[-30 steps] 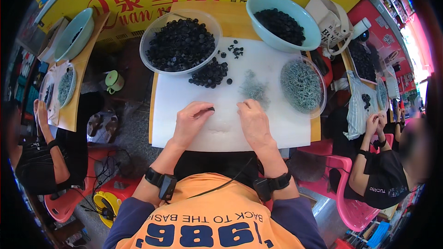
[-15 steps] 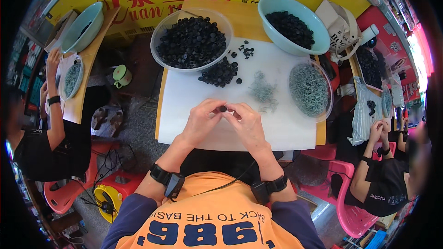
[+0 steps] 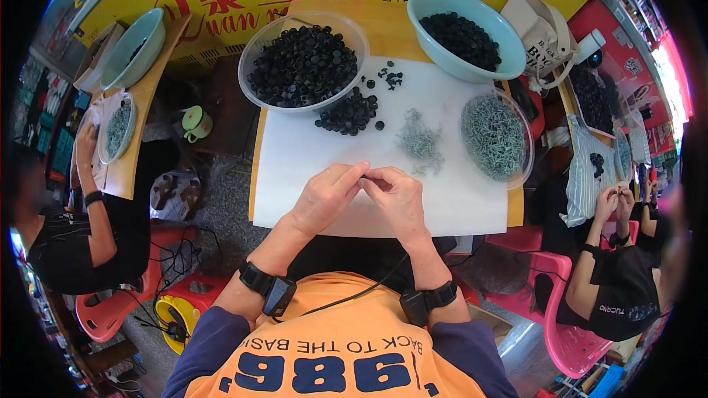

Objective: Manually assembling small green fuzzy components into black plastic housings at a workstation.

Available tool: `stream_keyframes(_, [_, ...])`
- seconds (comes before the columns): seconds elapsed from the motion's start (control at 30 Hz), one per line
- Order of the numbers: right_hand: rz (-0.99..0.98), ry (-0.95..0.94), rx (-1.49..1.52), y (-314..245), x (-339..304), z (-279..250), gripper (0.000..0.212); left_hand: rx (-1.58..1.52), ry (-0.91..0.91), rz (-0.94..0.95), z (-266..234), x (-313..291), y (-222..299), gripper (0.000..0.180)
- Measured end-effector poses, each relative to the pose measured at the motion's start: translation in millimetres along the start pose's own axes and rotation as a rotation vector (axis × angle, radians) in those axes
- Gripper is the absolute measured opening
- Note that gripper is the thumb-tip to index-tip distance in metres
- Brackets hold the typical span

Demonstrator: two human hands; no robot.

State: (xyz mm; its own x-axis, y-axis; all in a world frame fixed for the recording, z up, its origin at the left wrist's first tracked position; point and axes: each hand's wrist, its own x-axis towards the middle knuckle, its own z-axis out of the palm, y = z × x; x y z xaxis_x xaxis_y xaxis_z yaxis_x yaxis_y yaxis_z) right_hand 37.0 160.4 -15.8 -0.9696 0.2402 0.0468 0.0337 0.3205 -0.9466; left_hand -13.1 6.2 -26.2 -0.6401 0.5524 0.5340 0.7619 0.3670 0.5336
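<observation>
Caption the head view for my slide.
Left hand and right hand, fingers together, above a white rectangular sheet near a pile of small round black caps.

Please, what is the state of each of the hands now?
Left hand: closed, pinching a small black piece, mostly hidden.
Right hand: closed, fingertips at the same piece.

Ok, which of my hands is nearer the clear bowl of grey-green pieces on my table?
Right. Your right hand sits left of the bowl and lower in the picture; your left hand is farther left, beyond the right.
</observation>
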Motion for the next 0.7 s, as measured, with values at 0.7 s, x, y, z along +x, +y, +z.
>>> stream_keyframes(0.7, [0.338,0.129,1.279,41,-43,-77,0.025,-0.094,-0.245,-0.101,39,36,9,0.015])
